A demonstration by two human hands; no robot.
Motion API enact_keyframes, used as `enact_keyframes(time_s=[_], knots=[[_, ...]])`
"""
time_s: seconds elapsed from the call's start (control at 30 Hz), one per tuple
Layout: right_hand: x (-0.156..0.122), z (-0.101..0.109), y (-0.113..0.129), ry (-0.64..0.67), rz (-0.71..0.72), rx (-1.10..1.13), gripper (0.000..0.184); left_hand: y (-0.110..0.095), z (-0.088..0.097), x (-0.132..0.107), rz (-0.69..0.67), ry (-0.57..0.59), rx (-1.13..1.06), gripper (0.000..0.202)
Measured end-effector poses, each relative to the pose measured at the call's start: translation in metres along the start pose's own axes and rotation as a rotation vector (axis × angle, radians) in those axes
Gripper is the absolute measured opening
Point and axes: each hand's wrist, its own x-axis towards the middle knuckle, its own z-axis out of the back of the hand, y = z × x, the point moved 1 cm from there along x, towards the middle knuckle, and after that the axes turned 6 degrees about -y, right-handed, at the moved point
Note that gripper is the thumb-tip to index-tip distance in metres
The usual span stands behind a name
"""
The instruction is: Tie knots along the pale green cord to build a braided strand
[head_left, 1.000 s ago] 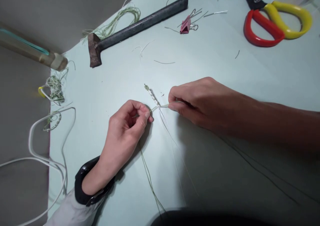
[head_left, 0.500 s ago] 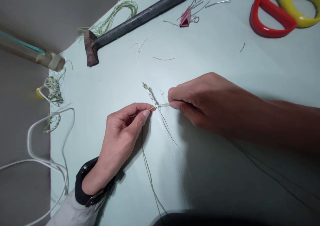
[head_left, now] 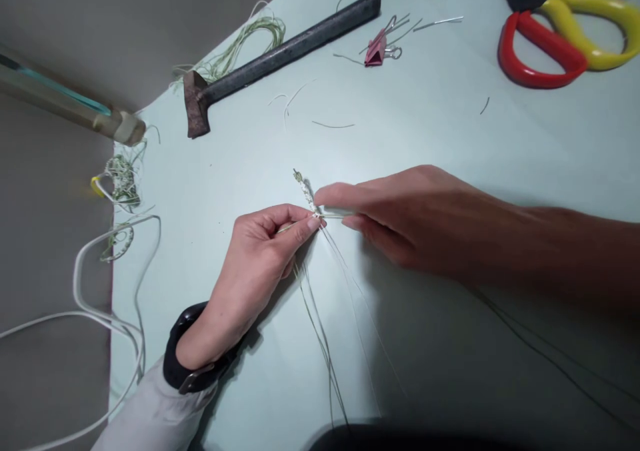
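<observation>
A short braided piece of white and green cord (head_left: 307,190) slants over the table, its green tip pointing up and left. My left hand (head_left: 267,251) pinches its lower end between thumb and forefinger. With the forefinger stretched out, my right hand (head_left: 400,218) touches the braid just above that pinch. Pale green cords (head_left: 336,215) run sideways from the braid into my right hand, by the thumb; the curled fingers behind are partly hidden. Thin white strands (head_left: 354,298) hang down from the braid. Longer green cords (head_left: 320,338) trail below my left hand.
A hammer (head_left: 290,44) lies at the back, with a coil of green cord (head_left: 250,41) behind it. Beside them are a pink binder clip (head_left: 376,48) and red-and-yellow-handled scissors (head_left: 545,48). A white cable (head_left: 80,271) loops over the left table edge.
My right forefinger has stretched out from its pinch to the braid. My left fingertips have moved onto the braid's lower end. The whole view has shifted slightly.
</observation>
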Motion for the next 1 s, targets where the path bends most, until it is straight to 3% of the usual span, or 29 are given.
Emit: enact_keyframes(time_s=[0.1,0.2,0.37,0.57,0.87,1.0], knots=[[-0.004,-0.002,-0.003,-0.013,0.167,-0.094,0.056,0.001,0.001,0.001,-0.068,-0.007,0.050,0.014],[-0.006,-0.003,-0.006,0.018,0.211,-0.259,0.064,-0.001,0.001,0.003,-0.132,-0.026,0.157,0.013],[-0.008,0.001,-0.002,-0.109,0.281,-0.398,0.054,-0.004,0.000,0.003,-0.167,-0.044,0.206,0.016],[-0.027,-0.002,0.008,-0.134,0.549,-0.309,0.042,-0.003,0.000,0.005,-0.152,-0.026,0.193,0.016],[-0.078,-0.010,0.007,-0.015,0.487,-0.186,0.050,-0.003,-0.001,0.005,-0.142,-0.027,0.210,0.016],[-0.088,-0.006,0.012,0.023,0.560,-0.225,0.050,-0.004,-0.001,0.004,-0.158,-0.003,0.220,0.018]])
